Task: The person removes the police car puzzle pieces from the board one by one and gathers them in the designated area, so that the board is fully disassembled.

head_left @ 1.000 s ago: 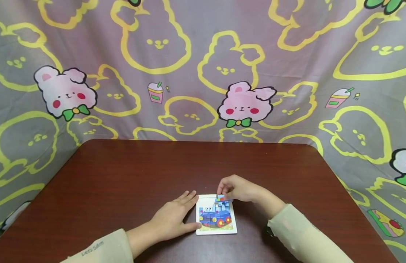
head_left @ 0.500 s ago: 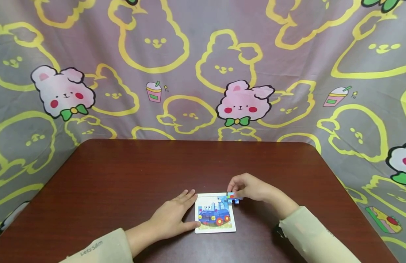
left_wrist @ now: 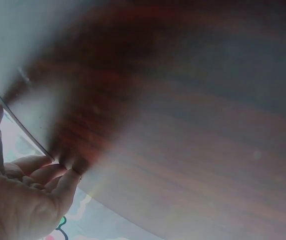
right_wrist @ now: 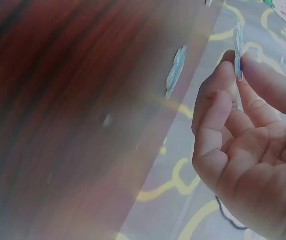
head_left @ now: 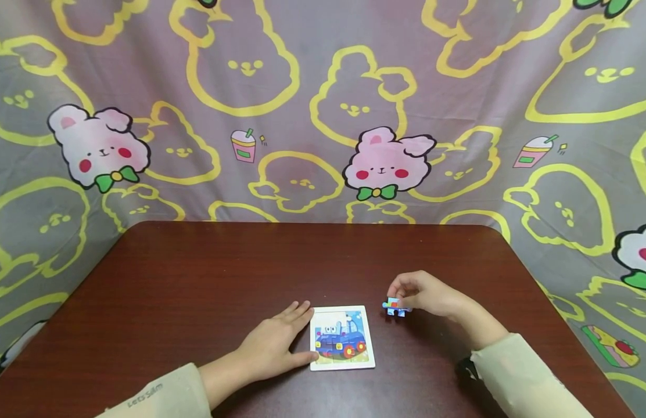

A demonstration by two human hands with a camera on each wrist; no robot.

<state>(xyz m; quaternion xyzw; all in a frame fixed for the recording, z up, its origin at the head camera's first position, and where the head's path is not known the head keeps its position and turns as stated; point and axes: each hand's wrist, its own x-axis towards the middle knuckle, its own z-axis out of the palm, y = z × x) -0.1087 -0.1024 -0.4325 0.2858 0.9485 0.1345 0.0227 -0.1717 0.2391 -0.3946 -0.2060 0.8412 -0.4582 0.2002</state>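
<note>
A jigsaw puzzle [head_left: 340, 341] with a blue cartoon car lies in a white square frame, its upper left part plain white. My left hand [head_left: 275, 347] rests at the frame's left edge, thumb near the bottom corner and fingers spread by the top corner. The left wrist view shows these fingertips against the frame's edge [left_wrist: 23, 125]. Right of the frame, my right hand [head_left: 433, 295] pinches a blue puzzle piece [head_left: 394, 303] with red and green marks between thumb and fingers. In the right wrist view the piece [right_wrist: 238, 50] appears edge-on, apart from the table.
A dark glossy wooden table [head_left: 223, 273] lies under everything, with a patterned cloth [head_left: 297, 128] hanging behind it. Beneath the held piece, the right wrist view shows a pale blue sliver [right_wrist: 175, 72] on the tabletop; I cannot tell whether it is another piece or a reflection.
My right hand has carried the pinched puzzle piece rightward, from over the puzzle's upper right corner to beside the frame. My left hand has stayed at the frame's left edge.
</note>
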